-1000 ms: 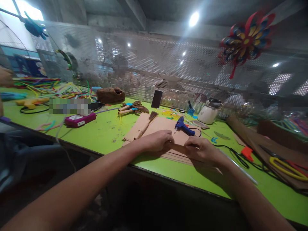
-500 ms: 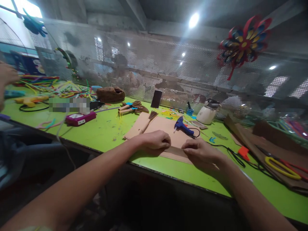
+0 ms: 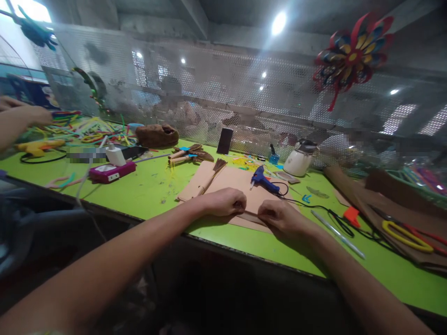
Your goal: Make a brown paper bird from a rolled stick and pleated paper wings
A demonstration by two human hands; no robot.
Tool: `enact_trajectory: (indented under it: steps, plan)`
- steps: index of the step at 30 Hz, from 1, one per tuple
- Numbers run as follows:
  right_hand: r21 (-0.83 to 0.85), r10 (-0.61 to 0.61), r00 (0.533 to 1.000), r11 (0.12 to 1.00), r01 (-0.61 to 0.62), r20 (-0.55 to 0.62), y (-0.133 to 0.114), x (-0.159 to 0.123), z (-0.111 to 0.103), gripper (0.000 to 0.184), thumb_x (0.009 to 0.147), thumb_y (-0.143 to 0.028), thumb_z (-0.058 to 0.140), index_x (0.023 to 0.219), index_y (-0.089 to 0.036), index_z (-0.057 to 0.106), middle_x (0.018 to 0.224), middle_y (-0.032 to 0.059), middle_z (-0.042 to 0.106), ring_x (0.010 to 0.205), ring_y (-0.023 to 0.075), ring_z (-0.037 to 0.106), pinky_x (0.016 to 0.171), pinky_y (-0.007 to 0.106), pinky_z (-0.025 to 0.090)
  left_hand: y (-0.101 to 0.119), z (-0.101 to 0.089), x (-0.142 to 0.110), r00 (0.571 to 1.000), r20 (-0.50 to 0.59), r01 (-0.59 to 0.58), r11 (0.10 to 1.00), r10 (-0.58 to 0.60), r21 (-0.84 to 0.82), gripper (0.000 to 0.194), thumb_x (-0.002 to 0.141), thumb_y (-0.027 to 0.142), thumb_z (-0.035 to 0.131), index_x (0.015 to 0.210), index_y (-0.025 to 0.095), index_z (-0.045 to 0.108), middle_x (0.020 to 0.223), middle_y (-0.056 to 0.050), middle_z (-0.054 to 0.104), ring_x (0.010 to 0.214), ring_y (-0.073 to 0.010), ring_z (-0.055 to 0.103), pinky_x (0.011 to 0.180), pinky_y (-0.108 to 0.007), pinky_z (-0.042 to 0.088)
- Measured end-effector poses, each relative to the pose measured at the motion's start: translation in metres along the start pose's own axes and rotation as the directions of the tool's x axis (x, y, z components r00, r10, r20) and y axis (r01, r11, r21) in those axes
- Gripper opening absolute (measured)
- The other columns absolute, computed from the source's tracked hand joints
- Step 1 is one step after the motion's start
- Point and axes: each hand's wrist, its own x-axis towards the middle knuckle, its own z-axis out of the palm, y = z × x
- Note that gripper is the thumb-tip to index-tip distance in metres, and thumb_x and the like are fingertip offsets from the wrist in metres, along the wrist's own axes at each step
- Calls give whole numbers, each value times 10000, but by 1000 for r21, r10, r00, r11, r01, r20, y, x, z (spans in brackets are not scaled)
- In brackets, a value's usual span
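A sheet of light brown paper [image 3: 234, 180] lies before me, its near edge turned up into a narrow fold or roll. My left hand [image 3: 226, 202] is closed on that edge with curled fingers. A short gap to the right, my right hand [image 3: 282, 216] pinches the same edge between thumb and fingers. A small bundle like a miniature broom [image 3: 212, 176] rests on the left of the sheet. Beyond my right hand, a blue glue gun [image 3: 262, 179] lies on the paper with its black cable trailing right. My fingertips are partly hidden behind the knuckles.
Scissors [image 3: 407, 236] lie on brown paper at the right, near a pen [image 3: 338, 235]. Behind stand a white jug [image 3: 297, 162] and a phone [image 3: 224, 141]. To the left are a purple power strip [image 3: 111, 172] and a co-worker's arm [image 3: 24, 122].
The turned-up edge of paper looks narrower. My right hand has shifted slightly left, uncovering more of the pen. The co-worker's hand has reached further right. My view has shifted a little.
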Motion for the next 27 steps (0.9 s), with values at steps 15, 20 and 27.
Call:
enact_trajectory:
  steps: [15, 20, 27]
  plan:
    - [-220, -74, 997, 973, 65, -30, 3, -5, 1, 62, 768, -173, 542, 727, -180, 587, 701, 15, 581, 632, 125, 490, 553, 227, 332, 14, -7, -14, 994, -58, -70, 956, 90, 285, 90, 750, 186, 534, 681, 154, 583, 733, -49, 554, 706, -149, 501, 650, -252, 375]
    - [-228, -45, 998, 972, 51, 32, 0, -7, -2, 109, 779, -160, 498, 773, -199, 599, 746, 21, 591, 679, 139, 508, 598, 243, 356, 18, -9, -17, 998, -36, -44, 951, 58, 306, 71, 747, 193, 536, 713, 163, 590, 761, -50, 560, 705, -155, 500, 636, -262, 365]
    - [-257, -25, 997, 965, 45, 79, -3, -9, -4, 108, 763, -131, 491, 740, -195, 576, 748, 22, 576, 674, 140, 490, 597, 247, 343, 19, -10, -17, 998, -24, -44, 951, 54, 307, 40, 738, 180, 544, 738, 170, 583, 784, -45, 558, 725, -156, 496, 643, -260, 367]
